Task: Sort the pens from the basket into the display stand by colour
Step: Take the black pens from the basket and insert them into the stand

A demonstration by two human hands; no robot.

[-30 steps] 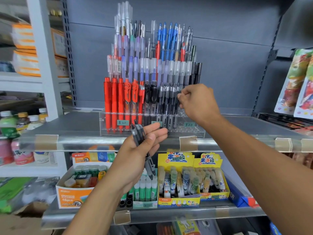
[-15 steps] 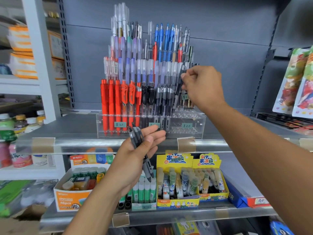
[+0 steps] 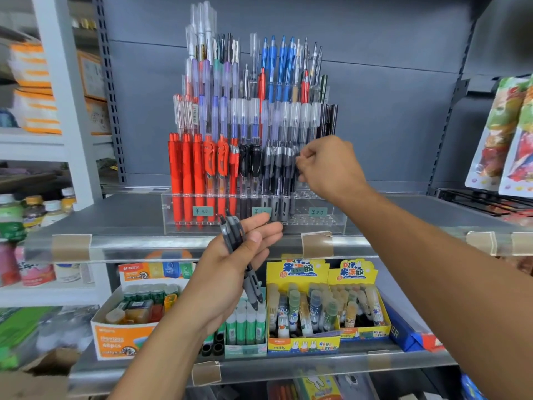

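The clear display stand (image 3: 317, 223) sits on the upper shelf. In front of it, the left hand (image 3: 230, 272) grips a bundle of grey pens (image 3: 239, 255). The right hand (image 3: 328, 166) pinches the top of a grey pen (image 3: 292, 180) standing in the stand's front row, right of the red pens (image 3: 187, 174).

- A dark grey metal back panel (image 3: 389, 90) fills the wall behind the shelving, with slotted uprights (image 3: 111, 90) at its left and right edges.
- A grey upper shelf (image 3: 121, 217) has a clear front lip (image 3: 144, 245) held with strips of brown tape (image 3: 72, 247).
- A lower grey shelf (image 3: 288, 368) sits beneath it.
- At the left stands a white shelving unit (image 3: 63, 90).
- Light is even and bright.
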